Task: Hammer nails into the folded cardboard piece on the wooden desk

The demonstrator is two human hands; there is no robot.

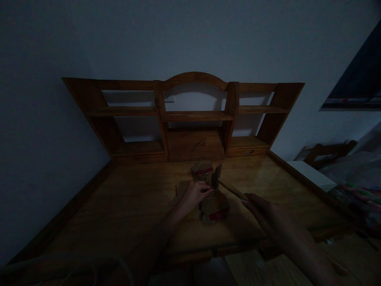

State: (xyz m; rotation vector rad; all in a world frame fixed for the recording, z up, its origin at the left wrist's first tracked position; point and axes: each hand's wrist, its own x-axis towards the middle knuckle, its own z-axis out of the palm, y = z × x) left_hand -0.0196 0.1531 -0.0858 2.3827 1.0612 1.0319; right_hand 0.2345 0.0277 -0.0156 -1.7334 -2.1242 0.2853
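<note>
My right hand (258,204) is closed round the wooden handle of a hammer (232,188). The dark hammer head is just above a flattened piece of printed brown cardboard (216,204) with red bands, lying on the wooden desk. Beside the head, my left hand (196,192) rests over the cardboard with thumb and fingers pinched together. What they pinch is too small and dark to make out. Left of that hand, a thin dark nail-like piece (176,190) lies on the desk.
The desk (127,206) has raised side edges and a wooden shelf hutch (196,116) along its back. A white surface (312,174) and a wooden chair back (330,153) stand to the right. A wall socket (169,99) shows behind the hutch. The light is dim.
</note>
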